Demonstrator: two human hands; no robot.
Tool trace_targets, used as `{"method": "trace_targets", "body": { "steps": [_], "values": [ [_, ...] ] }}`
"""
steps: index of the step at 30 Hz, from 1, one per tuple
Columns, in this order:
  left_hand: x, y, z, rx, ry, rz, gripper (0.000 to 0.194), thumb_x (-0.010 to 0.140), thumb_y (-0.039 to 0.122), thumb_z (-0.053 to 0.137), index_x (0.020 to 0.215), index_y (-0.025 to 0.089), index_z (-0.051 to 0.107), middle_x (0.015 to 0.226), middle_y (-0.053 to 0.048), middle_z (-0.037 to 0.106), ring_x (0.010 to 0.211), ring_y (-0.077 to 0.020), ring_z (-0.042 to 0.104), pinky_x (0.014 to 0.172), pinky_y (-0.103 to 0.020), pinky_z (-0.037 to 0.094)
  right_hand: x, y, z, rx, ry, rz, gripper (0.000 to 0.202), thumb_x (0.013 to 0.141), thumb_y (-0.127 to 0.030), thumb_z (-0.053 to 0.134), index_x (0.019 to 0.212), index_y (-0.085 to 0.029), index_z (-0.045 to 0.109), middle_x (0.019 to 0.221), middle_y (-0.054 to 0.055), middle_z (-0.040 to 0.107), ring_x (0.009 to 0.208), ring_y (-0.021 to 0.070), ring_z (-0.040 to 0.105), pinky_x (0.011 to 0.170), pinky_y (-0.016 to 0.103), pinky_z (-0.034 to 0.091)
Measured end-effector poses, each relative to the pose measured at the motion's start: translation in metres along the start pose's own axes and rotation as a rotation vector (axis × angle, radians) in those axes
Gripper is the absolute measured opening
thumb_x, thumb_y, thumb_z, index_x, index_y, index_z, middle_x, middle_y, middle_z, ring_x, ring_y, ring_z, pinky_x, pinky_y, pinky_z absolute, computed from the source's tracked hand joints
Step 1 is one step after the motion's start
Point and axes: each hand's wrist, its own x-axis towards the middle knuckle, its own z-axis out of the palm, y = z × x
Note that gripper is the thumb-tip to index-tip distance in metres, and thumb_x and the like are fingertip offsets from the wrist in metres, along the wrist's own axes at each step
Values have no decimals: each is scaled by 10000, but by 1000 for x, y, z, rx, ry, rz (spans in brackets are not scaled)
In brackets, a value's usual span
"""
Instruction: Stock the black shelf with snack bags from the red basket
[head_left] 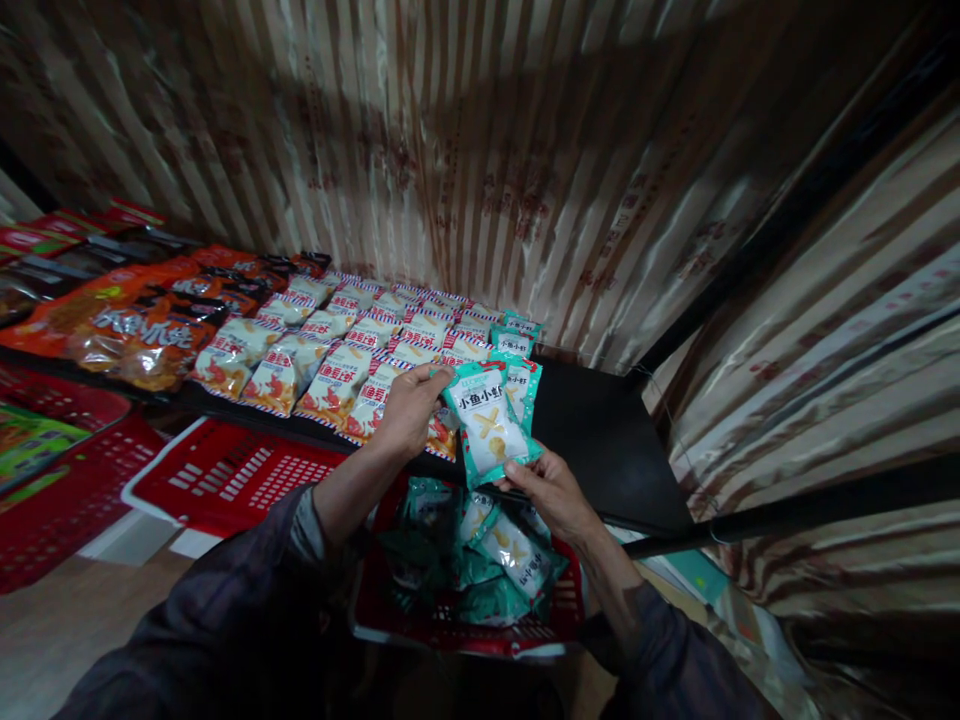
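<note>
Head view: left hand [414, 408] and right hand [551, 490] both pinch the pack [491, 425], by the front of the shelf [607, 440]. Shelving, I'd say; next calls for lining it up with the green row [514, 342].

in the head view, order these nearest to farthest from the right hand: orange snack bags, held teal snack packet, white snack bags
1. Held teal snack packet: touching the right hand.
2. White snack bags: left, on the black shelf.
3. Orange snack bags: farther left.

Single head-worn view, forward and down at a close black shelf [611, 440]
</note>
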Motion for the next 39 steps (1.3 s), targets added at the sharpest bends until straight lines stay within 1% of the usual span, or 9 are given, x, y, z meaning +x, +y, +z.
{"method": "trace_targets", "body": {
  "steps": [7,12,15,19,24,28,32,35,39],
  "values": [
    [4,16,-11,260,-271,-14,288,552,339,826,750,158,721,692,-24,677,593,-132,583,566,-239,442,-4,-12,-9,-43,-123,26,326,658,-391,820,865,-197,660,690,-22,687,580,119,604,603,245,498],
    [3,21,-13,480,-356,24,148,646,322,748,648,177,716,602,-9,630,520,-124,524,496,-224,366,-7,-18,-9,-123,-152,80,351,631,-390,831,861,-184,665,677,-23,687,596,131,627,588,240,499],
    [3,17,-14,528,-335,94,194,695,334,687,582,175,691,522,15,560,468,-101,450,454,-205,299,-8,-20,-9,-131,-171,80,348,634,-400,828,860,-185,674,694,-18,702,619,138,641,607,246,508],
    [2,13,-12,517,-228,203,206,707,331,663,578,171,674,515,25,532,477,-96,425,450,-201,289,-8,-19,-13,-104,-163,45,339,665,-409,812,899,-193,695,751,-11,715,640,137,640,641,259,514],
    [2,10,-10,549,-178,257,199,715,331,661,600,170,673,531,25,539,495,-97,422,453,-202,294,-7,-15,-18,-58,-85,-5,267,691,-423,794,763,-181,708,706,15,708,648,160,636,666,297,522],
    [4,5,-12,509,-190,207,250,699,385,690,591,163,653,540,31,521,499,-87,412,447,-196,274,-6,-18,-12,64,-18,8,316,614,-421,843,798,-195,720,725,18,712,618,170,641,572,303,557],
    [5,4,-11,352,-238,119,309,621,448,768,688,158,684,633,18,603,562,-97,487,513,-198,358,-5,-23,-9,161,54,-33,297,610,-376,852,806,-198,719,736,8,715,583,136,633,505,251,572],
    [4,7,-9,248,-215,101,339,578,430,809,752,159,703,716,-1,656,634,-112,546,593,-217,417,-3,-23,-11,195,70,-78,286,621,-357,849,811,-193,712,729,0,715,571,122,632,494,233,579],
    [2,8,-6,163,-236,43,281,566,359,819,723,154,704,707,-8,658,645,-113,555,629,-234,433,-2,-24,-13,222,107,-101,252,624,-332,851,769,-196,697,671,-26,679,516,90,592,428,187,533]
  ]
}}
